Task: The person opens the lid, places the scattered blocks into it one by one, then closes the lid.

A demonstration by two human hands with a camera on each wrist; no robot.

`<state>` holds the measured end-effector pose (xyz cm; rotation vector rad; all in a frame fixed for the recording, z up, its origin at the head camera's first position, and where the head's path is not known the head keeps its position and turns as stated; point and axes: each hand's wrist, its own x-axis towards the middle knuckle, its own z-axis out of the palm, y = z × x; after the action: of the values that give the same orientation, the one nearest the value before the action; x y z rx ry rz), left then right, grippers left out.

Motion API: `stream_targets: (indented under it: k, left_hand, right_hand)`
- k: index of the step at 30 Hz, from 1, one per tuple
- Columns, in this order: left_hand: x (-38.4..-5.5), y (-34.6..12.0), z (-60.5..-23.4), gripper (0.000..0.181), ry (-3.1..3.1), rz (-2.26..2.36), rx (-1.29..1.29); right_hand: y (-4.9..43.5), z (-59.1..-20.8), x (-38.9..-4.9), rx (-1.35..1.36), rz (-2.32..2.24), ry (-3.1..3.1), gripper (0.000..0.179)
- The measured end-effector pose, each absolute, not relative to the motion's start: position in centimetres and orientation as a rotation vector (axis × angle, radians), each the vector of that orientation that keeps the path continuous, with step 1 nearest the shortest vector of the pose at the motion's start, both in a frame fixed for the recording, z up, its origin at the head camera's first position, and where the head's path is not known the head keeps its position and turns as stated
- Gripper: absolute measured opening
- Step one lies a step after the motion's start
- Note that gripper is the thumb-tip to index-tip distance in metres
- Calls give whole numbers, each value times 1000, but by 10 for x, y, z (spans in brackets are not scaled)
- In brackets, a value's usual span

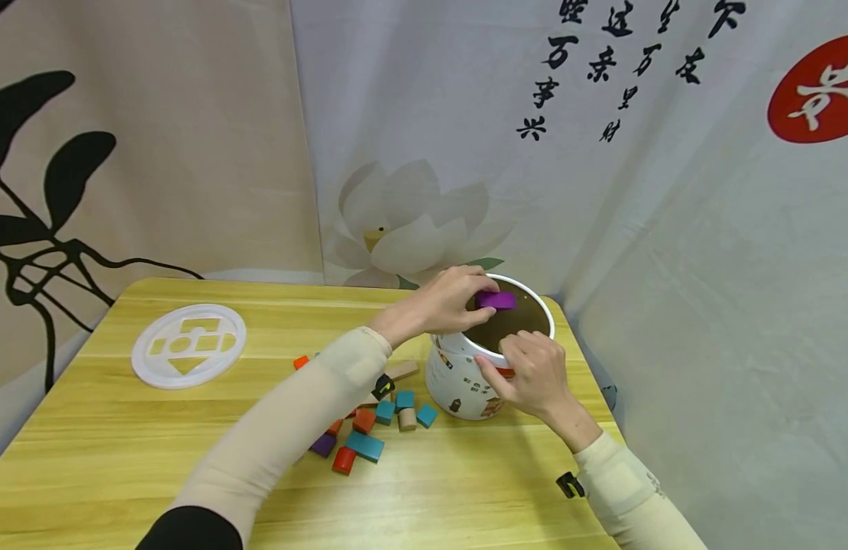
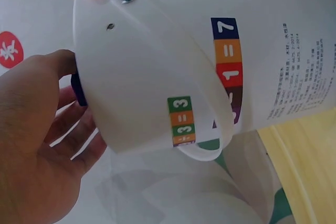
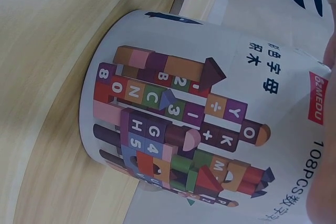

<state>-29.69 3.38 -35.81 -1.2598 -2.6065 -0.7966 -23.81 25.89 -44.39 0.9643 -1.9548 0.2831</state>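
A white toy-block bucket (image 1: 458,382) with printed pictures stands at the right of the table, its mouth facing up. My left hand (image 1: 448,302) pinches a purple block (image 1: 500,300) between thumb and fingers at the bucket's mouth. In the left wrist view the bucket wall hides most of that block. With my right hand (image 1: 534,374) I grip the near right part of the rim, thumb outside against the wall. The right wrist view shows the bucket's printed side (image 3: 173,114) close up. A white handle (image 2: 223,98) hangs along its far side.
Left of the bucket lie several loose blocks, among them a blue one (image 1: 364,446), a red one (image 1: 344,460) and a plain wooden cylinder (image 1: 407,419). My left forearm covers part of them. A white lid (image 1: 149,363) with shaped holes lies at the far left. Fabric hangs behind the table.
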Motion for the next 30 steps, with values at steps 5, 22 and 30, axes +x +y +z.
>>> stream_targets:
  k: [5, 22, 30]
  left_hand:
    - [-297, 38, -362, 39, -2633, -778, -1270]
    - [-292, 33, -363, 71, -2646, -616, -1285]
    - [-290, 26, -367, 80, -2625, -602, -1291]
  right_hand:
    - [258, -444, -238, 961, 288, -1950, 62]
    - [259, -447, -239, 952, 287, -1936, 62]
    - [259, -447, -241, 960, 288, -1921, 60]
